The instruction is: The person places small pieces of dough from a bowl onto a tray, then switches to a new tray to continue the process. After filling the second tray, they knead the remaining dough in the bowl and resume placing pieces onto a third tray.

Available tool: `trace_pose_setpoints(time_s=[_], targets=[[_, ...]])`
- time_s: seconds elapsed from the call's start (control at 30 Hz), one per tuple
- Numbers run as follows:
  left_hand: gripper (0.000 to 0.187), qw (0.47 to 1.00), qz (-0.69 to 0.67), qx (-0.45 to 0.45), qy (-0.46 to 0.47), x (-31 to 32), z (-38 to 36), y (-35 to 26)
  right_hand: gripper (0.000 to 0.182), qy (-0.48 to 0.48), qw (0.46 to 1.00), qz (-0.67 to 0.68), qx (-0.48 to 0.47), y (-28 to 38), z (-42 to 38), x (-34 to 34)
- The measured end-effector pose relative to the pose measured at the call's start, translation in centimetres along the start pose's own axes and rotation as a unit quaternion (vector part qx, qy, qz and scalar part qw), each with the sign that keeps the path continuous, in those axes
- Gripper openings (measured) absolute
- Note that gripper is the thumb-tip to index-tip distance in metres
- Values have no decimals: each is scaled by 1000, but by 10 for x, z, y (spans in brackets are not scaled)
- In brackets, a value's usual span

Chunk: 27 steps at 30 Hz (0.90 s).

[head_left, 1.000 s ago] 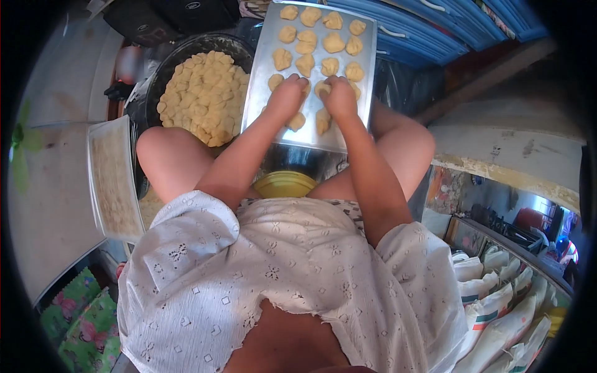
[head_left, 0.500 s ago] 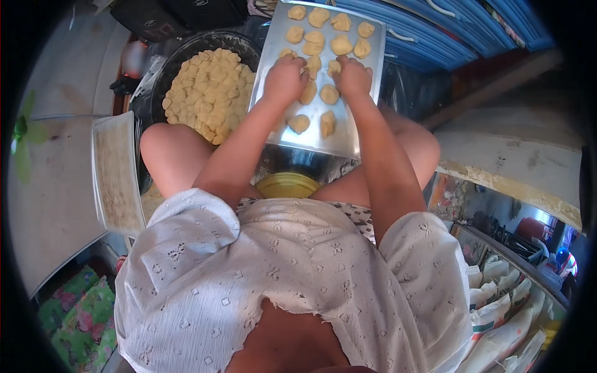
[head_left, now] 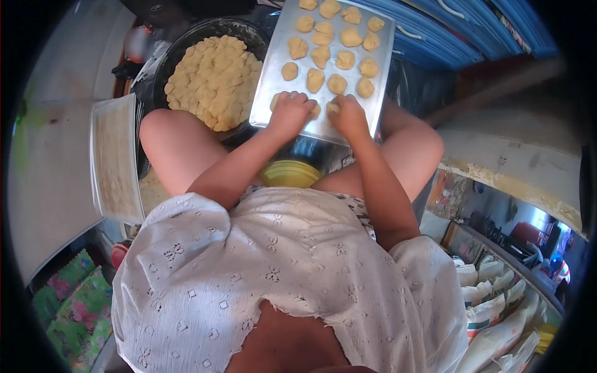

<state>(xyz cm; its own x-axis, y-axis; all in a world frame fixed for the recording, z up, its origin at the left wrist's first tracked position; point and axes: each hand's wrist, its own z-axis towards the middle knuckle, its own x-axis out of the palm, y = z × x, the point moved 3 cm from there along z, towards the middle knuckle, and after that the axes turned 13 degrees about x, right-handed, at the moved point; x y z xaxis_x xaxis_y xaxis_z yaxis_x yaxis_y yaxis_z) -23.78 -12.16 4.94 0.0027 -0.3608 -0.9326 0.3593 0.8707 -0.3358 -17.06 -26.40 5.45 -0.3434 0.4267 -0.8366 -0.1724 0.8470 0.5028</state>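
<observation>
A metal baking tray [head_left: 260, 105] lies tilted across my lap, with several rows of pale yellow dough pieces [head_left: 351, 36] on it. Over the row nearest me, my left hand [head_left: 291, 115] curls its fingers around a dough piece [head_left: 316, 112]; part of another shows at its left side. My right hand [head_left: 349, 118] is closed on a dough piece [head_left: 333, 109] in the same row. Both hands cover most of what lies under their fingers. Left of the tray, a large black basin [head_left: 163, 73] is heaped with more dough lumps [head_left: 214, 81].
A yellow round container [head_left: 290, 174] sits between my legs, below the tray. Blue drawers [head_left: 410, 28] with white handles stand beyond the tray at the right. At the left is a stack of boards [head_left: 117, 158]; white packets [head_left: 488, 311] line a shelf at lower right.
Both hands have moved toward me, from the middle of the tray to its near row. The dough pieces they touched before now lie uncovered.
</observation>
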Motion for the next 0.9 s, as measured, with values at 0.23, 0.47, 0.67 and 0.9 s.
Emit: trace_pose_setpoints(time_s=[0.23,0.47,0.67,0.9], targets=[[40,983,-10,-166,-78,-44,-26,19,26,-91,986,-16,-139,41,-16,-4],[38,965,-154,-189,-99,-21,-34,44,21,-55,976,3,-212,74,-24,24],[30,887,-186,-331,-263,-26,-74,132,20,4,951,131,-279,145,-3,65],[29,879,-89,-427,194,114,-150,279,32,195,928,-159,-276,183,-21,162]])
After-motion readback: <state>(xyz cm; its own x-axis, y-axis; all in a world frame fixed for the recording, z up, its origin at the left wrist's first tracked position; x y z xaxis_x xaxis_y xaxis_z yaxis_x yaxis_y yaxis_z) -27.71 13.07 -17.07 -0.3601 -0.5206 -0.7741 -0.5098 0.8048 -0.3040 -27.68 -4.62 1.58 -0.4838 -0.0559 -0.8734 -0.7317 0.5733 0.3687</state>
